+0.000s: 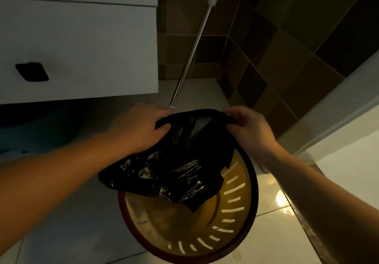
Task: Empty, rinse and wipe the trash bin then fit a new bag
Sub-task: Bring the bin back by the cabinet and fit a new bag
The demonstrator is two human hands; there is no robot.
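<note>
A round yellow slotted trash bin (235, 218) with a dark red rim stands on the pale tiled floor below me. A black plastic bag (174, 173) hangs over the bin's far side, its mouth stretched open between my hands. My left hand (137, 126) grips the bag's rim on the left. My right hand (246, 128) pinches the rim on the right. The bag's lower part drapes into the bin and hides the bin's far edge.
A white cabinet (82, 48) with a dark recessed handle (31, 72) is at the upper left. A metal mop pole (194, 48) leans in the corner against brown checkered wall tiles (287, 38). A white door frame (338, 103) runs along the right.
</note>
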